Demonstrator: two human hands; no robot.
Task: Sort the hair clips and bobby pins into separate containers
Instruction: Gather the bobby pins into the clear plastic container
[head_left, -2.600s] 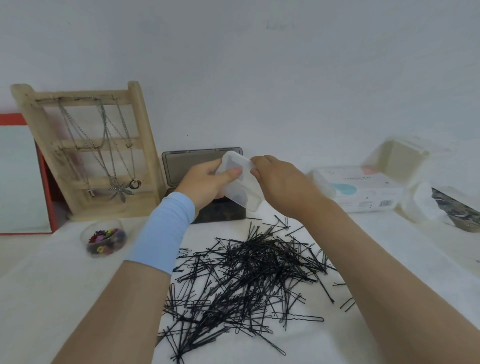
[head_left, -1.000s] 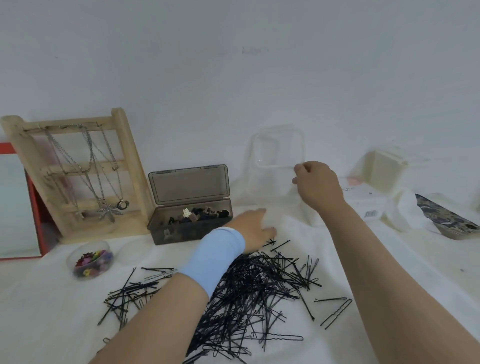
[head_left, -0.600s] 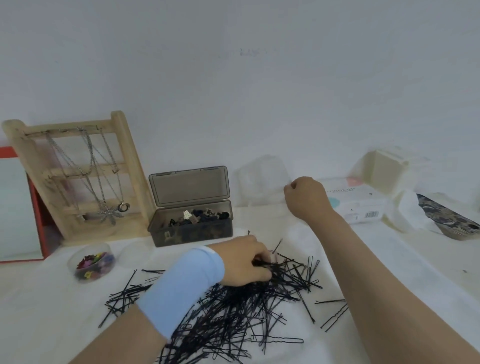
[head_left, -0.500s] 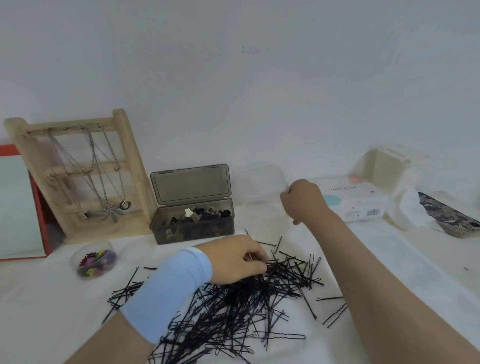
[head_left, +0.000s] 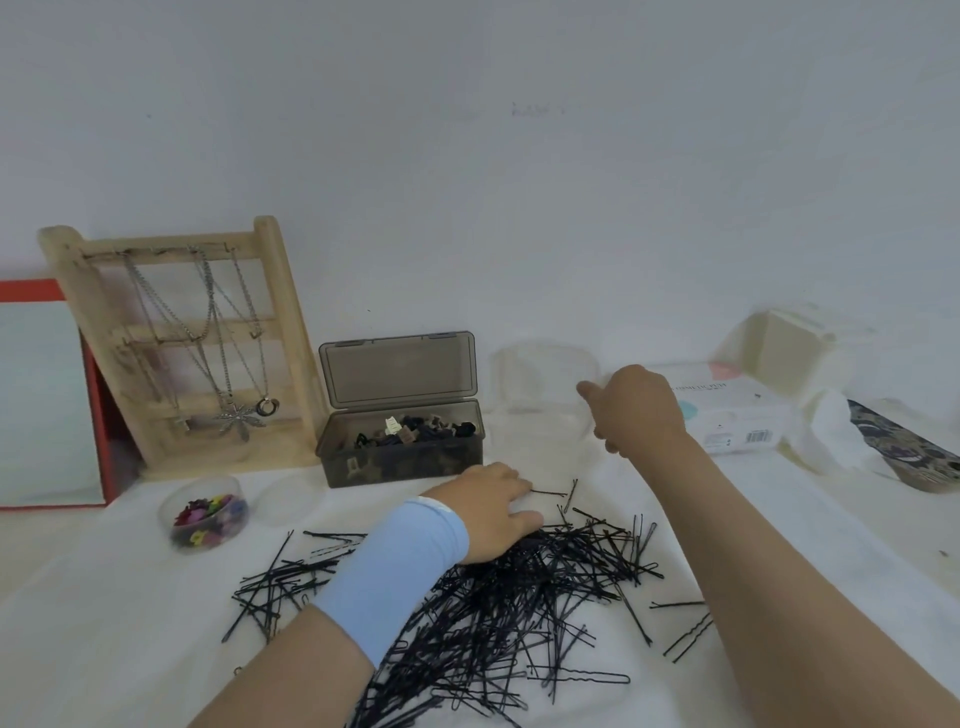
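A big heap of black bobby pins (head_left: 524, 613) lies on the white cloth in front of me. My left hand (head_left: 493, 512), with a light blue wristband, sits at the heap's far edge, its fingers curled on a few pins; one pin sticks out past the fingertips. Beyond it a clear plastic container (head_left: 540, 379) stands open against the wall. My right hand (head_left: 631, 408) is at its right edge with the fingers curled. A smoky brown box (head_left: 402, 457), lid up, holds dark hair clips (head_left: 410, 432). A small round tub (head_left: 208, 514) holds colourful clips.
A wooden jewellery stand (head_left: 197, 353) with necklaces and a red-framed mirror (head_left: 41, 395) stand at the back left. At the back right are a white carton (head_left: 727, 410), a cream box (head_left: 789, 353), crumpled tissue (head_left: 831, 431) and a patterned case (head_left: 904, 452). A round clear lid (head_left: 285, 501) lies beside the tub.
My right hand has brought the clear container down from the air and set it by the wall. My left hand dropped onto the pins, closed on some and moved toward the container.
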